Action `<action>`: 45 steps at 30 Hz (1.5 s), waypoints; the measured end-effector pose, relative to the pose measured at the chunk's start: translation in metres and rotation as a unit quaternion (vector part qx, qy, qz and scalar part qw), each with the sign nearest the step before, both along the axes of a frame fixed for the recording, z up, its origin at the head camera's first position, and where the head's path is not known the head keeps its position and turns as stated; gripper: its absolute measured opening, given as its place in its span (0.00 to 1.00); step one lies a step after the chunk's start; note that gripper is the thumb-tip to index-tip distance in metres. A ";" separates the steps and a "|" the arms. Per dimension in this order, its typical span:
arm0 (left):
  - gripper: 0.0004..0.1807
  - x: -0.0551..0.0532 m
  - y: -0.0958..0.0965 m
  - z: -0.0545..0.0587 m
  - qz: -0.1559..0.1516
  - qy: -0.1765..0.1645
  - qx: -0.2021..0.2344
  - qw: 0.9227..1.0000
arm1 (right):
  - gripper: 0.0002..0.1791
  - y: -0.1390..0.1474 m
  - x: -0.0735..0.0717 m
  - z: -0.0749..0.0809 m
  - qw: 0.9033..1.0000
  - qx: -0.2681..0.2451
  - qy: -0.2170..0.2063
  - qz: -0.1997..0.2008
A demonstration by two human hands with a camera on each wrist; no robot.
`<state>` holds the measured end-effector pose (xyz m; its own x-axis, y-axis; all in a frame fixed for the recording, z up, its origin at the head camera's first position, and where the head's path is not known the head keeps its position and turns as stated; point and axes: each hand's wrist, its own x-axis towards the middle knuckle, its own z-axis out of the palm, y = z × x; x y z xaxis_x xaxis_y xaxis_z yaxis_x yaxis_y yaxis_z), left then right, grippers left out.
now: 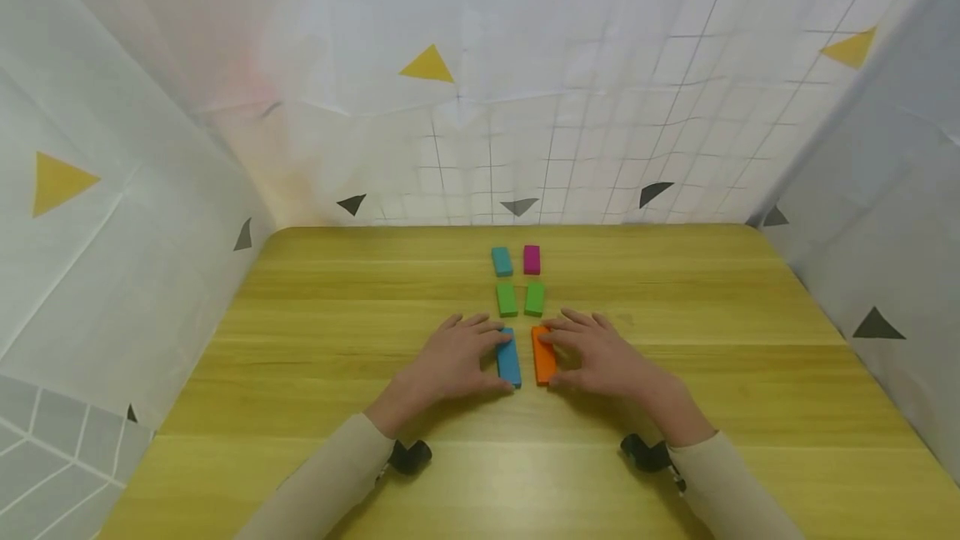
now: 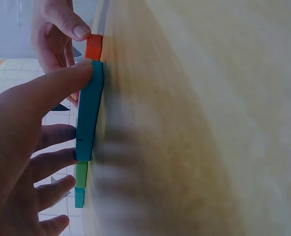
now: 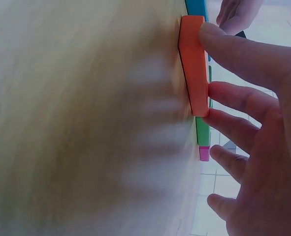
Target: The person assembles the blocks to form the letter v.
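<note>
A long blue block (image 1: 509,363) and a long orange block (image 1: 543,367) lie side by side on the table, a narrow gap between them. My left hand (image 1: 459,359) spans the blue block lengthwise, thumb at its near end and fingertips at its far end. In mirror fashion my right hand (image 1: 606,359) pinches the orange block (image 3: 194,69) between thumb and fingers. The left wrist view shows the left thumb on the top corner of the blue block (image 2: 89,113). The ring and little fingers of both hands stretch out past the blocks.
Two short green blocks (image 1: 507,300) lie just beyond the long ones. Farther back are a teal block (image 1: 502,262) and a magenta block (image 1: 532,260). The wooden table (image 1: 337,290) is bounded by white sheets (image 1: 315,148) at the back and both sides.
</note>
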<state>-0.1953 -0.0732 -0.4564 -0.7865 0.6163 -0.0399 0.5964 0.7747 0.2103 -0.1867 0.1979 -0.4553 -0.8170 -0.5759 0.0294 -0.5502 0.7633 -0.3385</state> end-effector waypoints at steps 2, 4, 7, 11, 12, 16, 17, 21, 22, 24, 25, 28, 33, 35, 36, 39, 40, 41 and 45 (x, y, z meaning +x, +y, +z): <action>0.44 0.001 0.000 0.002 0.001 0.003 0.001 1.000 | 0.38 0.000 0.000 0.000 1.000 0.002 0.001 0.002; 0.44 0.003 0.000 0.003 0.003 0.005 0.002 1.000 | 0.37 0.000 -0.001 -0.001 1.000 0.002 0.003 0.005; 0.44 0.004 0.001 0.004 0.005 0.008 0.000 1.000 | 0.37 0.000 0.000 -0.002 1.000 0.000 0.003 0.006; 0.44 0.006 0.002 0.004 0.008 0.008 -0.002 1.000 | 0.37 0.000 0.000 -0.002 1.000 -0.002 0.000 0.005; 0.44 0.007 0.002 0.004 0.010 0.008 -0.002 1.000 | 0.37 0.000 0.000 -0.002 1.000 -0.003 -0.001 0.004; 0.45 0.011 0.003 0.004 0.016 0.007 -0.003 1.000 | 0.37 0.000 0.001 -0.002 1.000 -0.002 -0.003 0.003; 0.44 0.012 0.003 0.005 0.018 0.007 -0.003 1.000 | 0.37 0.000 0.001 -0.002 1.000 -0.001 -0.003 0.003; 0.44 0.019 0.004 0.006 0.018 0.011 -0.002 1.000 | 0.38 0.000 0.001 -0.002 1.000 0.001 -0.005 0.002; 0.44 0.020 0.005 0.006 0.018 0.012 0.001 1.000 | 0.38 0.001 0.001 -0.002 1.000 0.001 -0.005 0.002; 0.44 0.023 0.005 0.006 0.018 0.012 0.002 1.000 | 0.38 0.001 0.001 -0.002 1.000 0.002 -0.005 0.001; 0.44 0.025 0.005 0.006 0.017 0.013 0.003 1.000 | 0.37 0.000 0.001 -0.002 1.000 0.002 -0.005 0.000; 0.44 0.028 0.006 0.005 0.016 0.015 0.005 1.000 | 0.37 0.000 0.001 -0.001 1.000 0.001 -0.004 -0.001; 0.43 0.033 0.007 0.003 0.011 0.030 0.008 0.999 | 0.37 0.000 0.002 -0.001 1.000 -0.002 -0.003 -0.001; 0.43 0.035 0.008 0.002 0.009 0.034 0.010 0.999 | 0.37 0.000 0.002 -0.002 1.000 -0.002 -0.003 -0.003; 0.43 0.035 0.008 0.002 0.009 0.035 0.012 0.999 | 0.37 0.000 0.001 -0.003 1.000 -0.003 -0.003 -0.005; 0.42 0.037 0.009 0.001 0.009 0.039 0.014 0.999 | 0.37 0.001 0.001 -0.004 1.000 -0.002 -0.004 -0.010; 0.42 0.037 0.009 0.001 0.011 0.039 0.013 0.999 | 0.37 0.001 0.001 -0.004 1.000 -0.002 -0.004 -0.011; 0.43 0.038 0.009 0.001 0.012 0.039 0.012 0.999 | 0.38 0.001 0.001 -0.004 1.000 -0.003 -0.003 -0.011; 0.43 0.040 0.010 0.001 0.019 0.044 0.001 0.999 | 0.38 -0.001 0.001 -0.004 1.000 -0.005 0.000 -0.008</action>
